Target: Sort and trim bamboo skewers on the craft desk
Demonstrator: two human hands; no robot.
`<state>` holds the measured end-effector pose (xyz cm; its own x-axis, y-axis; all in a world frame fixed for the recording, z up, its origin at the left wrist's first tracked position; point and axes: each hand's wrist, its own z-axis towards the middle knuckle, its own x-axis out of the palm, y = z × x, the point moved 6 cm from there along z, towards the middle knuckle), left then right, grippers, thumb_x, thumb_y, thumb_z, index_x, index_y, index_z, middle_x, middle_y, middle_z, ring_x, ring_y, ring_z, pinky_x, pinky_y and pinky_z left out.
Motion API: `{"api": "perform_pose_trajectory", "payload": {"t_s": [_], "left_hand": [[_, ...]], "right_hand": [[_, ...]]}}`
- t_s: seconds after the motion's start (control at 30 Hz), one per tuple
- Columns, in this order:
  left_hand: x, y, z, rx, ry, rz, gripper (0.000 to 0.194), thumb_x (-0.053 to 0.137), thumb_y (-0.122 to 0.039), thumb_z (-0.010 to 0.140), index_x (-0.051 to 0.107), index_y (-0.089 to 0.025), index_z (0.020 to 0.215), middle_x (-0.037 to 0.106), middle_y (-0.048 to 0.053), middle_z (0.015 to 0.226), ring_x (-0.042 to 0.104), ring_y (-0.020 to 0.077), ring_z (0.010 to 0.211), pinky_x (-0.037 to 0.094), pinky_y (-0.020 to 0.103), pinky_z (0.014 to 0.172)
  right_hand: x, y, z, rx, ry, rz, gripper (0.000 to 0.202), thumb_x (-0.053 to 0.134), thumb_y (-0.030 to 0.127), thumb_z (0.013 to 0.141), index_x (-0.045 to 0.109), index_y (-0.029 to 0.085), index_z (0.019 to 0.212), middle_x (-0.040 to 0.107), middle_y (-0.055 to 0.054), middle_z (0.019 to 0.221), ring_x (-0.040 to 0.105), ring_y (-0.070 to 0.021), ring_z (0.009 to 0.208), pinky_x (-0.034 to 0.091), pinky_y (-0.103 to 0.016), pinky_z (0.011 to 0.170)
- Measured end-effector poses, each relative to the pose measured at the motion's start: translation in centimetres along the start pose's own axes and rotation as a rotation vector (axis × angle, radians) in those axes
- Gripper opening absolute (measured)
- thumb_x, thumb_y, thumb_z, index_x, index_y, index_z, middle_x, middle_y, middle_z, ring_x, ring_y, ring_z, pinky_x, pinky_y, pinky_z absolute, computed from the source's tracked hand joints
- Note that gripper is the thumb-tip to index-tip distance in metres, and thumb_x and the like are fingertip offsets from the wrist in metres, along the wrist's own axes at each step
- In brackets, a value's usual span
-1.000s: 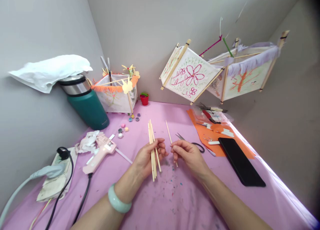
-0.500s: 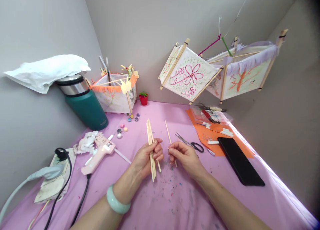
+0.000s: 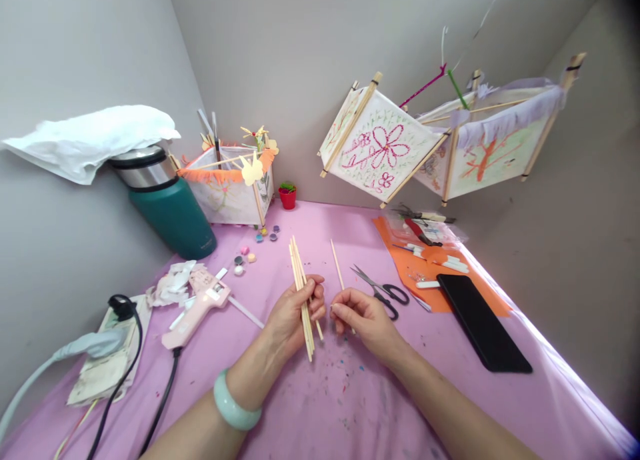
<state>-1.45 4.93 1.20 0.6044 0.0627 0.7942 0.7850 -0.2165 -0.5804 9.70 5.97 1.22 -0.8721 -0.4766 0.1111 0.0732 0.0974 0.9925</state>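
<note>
Two-handed sorting, seemingly: clasping wooden sticks in the left hand; pressing right hand fingertips together over a lone stick, farther right; cannot tell if pinching anything. Next, probably steady those sticks.

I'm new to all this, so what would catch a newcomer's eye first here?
Probably the flower-painted white panel, high and right of centre. Next, the big teal bottle at the left. Near the middle, the left hand grips a bundle of pale sticks.
</note>
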Motion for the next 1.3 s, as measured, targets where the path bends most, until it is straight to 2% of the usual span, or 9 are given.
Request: {"api": "perform_pose_trajectory", "payload": {"t_s": [0.13,0.27,0.5,0.63,0.73,0.83,0.93,1.03,1.3], "left_hand": [[-0.3,0.0,0.1,0.016,-0.017,0.019,0.010,0.059,-0.017,0.080,0.062,-0.010,0.087,0.052,0.001,0.069,0.047,0.0068,0.054,0.041,0.020,0.051],[-0.5,-0.1,0.2,0.046,-0.027,0.038,0.011,0.058,-0.018,0.081,0.063,-0.010,0.086,0.053,0.001,0.070,0.049,0.0079,0.056,0.044,0.022,0.054],[-0.8,-0.1,0.3,0.072,-0.038,0.063,0.012,0.059,-0.020,0.080,0.064,-0.011,0.087,0.055,0.001,0.071,0.052,0.0082,0.057,0.044,0.022,0.056],[-1.0,-0.4,0.4,0.123,-0.040,0.104,0.013,0.060,-0.022,0.081,0.063,-0.012,0.088,0.056,0.001,0.073,0.054,0.0086,0.059,0.046,0.022,0.059],[-1.1,-0.5,0.4,0.146,-0.065,0.137,0.014,0.061,-0.023,0.080,0.063,-0.012,0.089,0.057,0.002,0.075,0.056,0.0090,0.062,0.047,0.022,0.062],[-1.1,-0.6,0.3,0.159,-0.090,0.149,0.015,0.062,-0.024,0.080,0.063,-0.013,0.089,0.058,0.002,0.076,0.057,0.0096,0.064,0.049,0.025,0.067],[-1.0,-0.6,0.2,0.162,-0.107,0.147,0.016,0.063,-0.026,0.079,0.062,-0.013,0.088,0.057,0.002,0.076,0.057,0.0107,0.067,0.051,0.030,0.074],[-1.1,-0.6,0.2,0.170,-0.115,0.154,0.016,0.063,-0.027,0.079,0.062,-0.013,0.088,0.057,0.002,0.077,0.056,0.0105,0.070,0.051,0.030,0.075],[-0.4,-0.8,-0.3,0.244,-0.108,0.368,0.018,0.059,-0.032,0.081,0.061,-0.015,0.087,0.057,0.001,0.078,0.058,0.0118,0.069,0.050,0.029,0.074]], "right_hand": [[0.3,-0.5,0.1,0.071,0.056,0.194,0.019,0.062,0.035,0.079,0.058,0.016,0.077,0.059,0.001,0.062,0.051,-0.0089,0.048,0.044,-0.023,0.047],[0.2,-1.2,0.2,0.152,0.054,0.405,0.021,0.060,0.036,0.081,0.059,0.015,0.080,0.060,-0.001,0.073,0.050,-0.0078,0.049,0.041,-0.020,0.041],[0.0,-1.5,0.1,0.178,0.086,0.404,0.020,0.064,0.031,0.080,0.054,0.016,0.073,0.051,0.003,0.060,0.039,-0.0040,0.044,0.028,-0.015,0.036],[-0.1,-1.1,0.1,0.174,0.058,0.383,0.020,0.069,0.028,0.074,0.051,0.017,0.075,0.055,0.003,0.064,0.040,-0.0047,0.045,0.027,-0.016,0.037],[-0.3,-0.9,0.2,0.153,-0.005,0.285,0.023,0.067,0.033,0.074,0.053,0.018,0.084,0.055,0.004,0.066,0.037,-0.0040,0.042,0.023,-0.016,0.036],[-1.0,-0.9,0.4,0.081,-0.099,0.073,0.021,0.060,0.036,0.078,0.058,0.017,0.087,0.052,0.005,0.061,0.031,-0.0032,0.039,0.021,-0.018,0.037],[-1.6,-0.6,0.3,-0.020,-0.187,-0.173,0.018,0.057,0.034,0.080,0.062,0.017,0.085,0.057,0.003,0.064,0.040,-0.0061,0.044,0.030,-0.020,0.042],[-1.5,-0.3,0.1,-0.097,-0.196,-0.350,0.018,0.054,0.033,0.082,0.065,0.018,0.085,0.063,0.000,0.073,0.051,-0.0104,0.058,0.038,-0.022,0.053],[-1.2,1.0,-0.4,-0.243,-0.229,-0.677,0.019,0.047,0.023,0.085,0.065,0.018,0.087,0.065,-0.001,0.075,0.055,-0.0126,0.062,0.039,-0.023,0.059]]}}
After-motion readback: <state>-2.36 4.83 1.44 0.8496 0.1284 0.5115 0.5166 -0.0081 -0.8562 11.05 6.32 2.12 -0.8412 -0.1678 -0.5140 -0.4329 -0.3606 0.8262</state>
